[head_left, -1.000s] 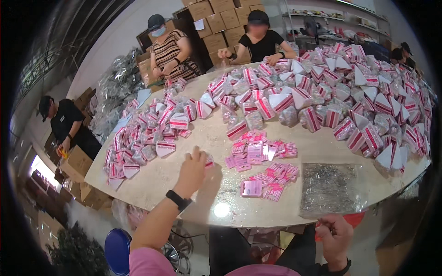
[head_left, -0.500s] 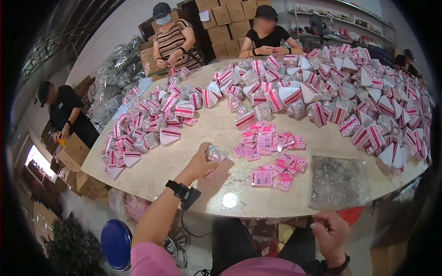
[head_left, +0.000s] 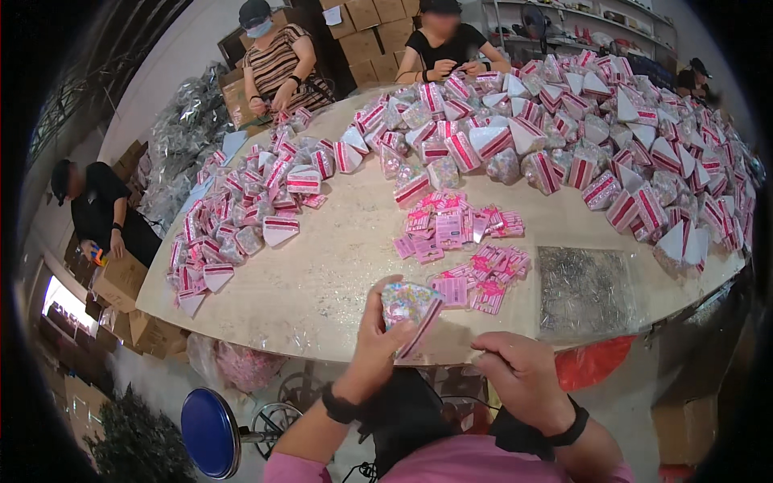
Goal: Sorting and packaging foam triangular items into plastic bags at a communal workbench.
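My left hand is closed around a cake-slice-shaped piece, holding it tilted above the near edge of the table. The piece has a glittery, iridescent top and a pink-and-white striped side. To its right, my right hand is curled with thumb and forefinger pinched; whatever they hold, if anything, is too small to make out. The two hands are apart. Just beyond them lie several pink printed cards in loose heaps, and a clear bag of thin metal pins lies flat on the right.
A large heap of similar cake-slice pieces covers the table's far right, with a smaller heap at left. Two people sit across the table; another stands at left by cartons. A blue stool stands lower left.
My left hand has drawn the cake-slice piece nearer and to the right, tilting its striped side into view. My right hand has risen and moved left toward it. The view has shifted slightly.
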Motion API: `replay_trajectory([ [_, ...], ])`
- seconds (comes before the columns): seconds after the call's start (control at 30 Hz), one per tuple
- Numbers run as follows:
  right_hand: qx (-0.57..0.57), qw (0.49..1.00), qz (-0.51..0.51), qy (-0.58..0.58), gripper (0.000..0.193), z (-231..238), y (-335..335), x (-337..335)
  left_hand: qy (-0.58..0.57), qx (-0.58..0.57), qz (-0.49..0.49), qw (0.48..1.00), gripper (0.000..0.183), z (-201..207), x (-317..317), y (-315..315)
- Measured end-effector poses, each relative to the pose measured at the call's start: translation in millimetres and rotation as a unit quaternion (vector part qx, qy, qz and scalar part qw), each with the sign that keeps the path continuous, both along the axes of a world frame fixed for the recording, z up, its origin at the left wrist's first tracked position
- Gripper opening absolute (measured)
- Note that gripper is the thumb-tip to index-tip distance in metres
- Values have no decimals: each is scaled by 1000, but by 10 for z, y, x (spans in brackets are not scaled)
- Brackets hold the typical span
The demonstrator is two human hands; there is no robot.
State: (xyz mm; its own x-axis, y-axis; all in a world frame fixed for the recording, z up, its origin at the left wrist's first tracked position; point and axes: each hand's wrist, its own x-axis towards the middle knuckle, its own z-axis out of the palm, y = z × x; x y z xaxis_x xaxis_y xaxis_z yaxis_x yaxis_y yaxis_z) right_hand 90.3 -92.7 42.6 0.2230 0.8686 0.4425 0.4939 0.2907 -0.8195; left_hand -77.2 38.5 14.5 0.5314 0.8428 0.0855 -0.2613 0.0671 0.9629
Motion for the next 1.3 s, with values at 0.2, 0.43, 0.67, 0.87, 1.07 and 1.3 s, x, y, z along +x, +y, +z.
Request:
replay_trajectory([
  [0.2,-23,996,56,70,15,152,122,-71,-86,-65,-44,993,79,-156,125,-243],
  [0.43,-26,995,80,62,16,54,233,-82,-70,15,15,997,76,-156,127,-308],
  [0.67,1,998,62,33,15,45,206,-85,-83,88,91,988,84,-197,137,-332],
  [0.87,33,998,50,-10,15,28,202,-103,-90,77,106,987,86,-197,149,-376],
  [1.07,54,996,41,-63,13,41,196,-114,-71,127,129,981,85,-156,163,-430],
  [1.3,74,993,26,-83,11,17,210,-140,-59,148,144,977,84,-168,162,-443],
])
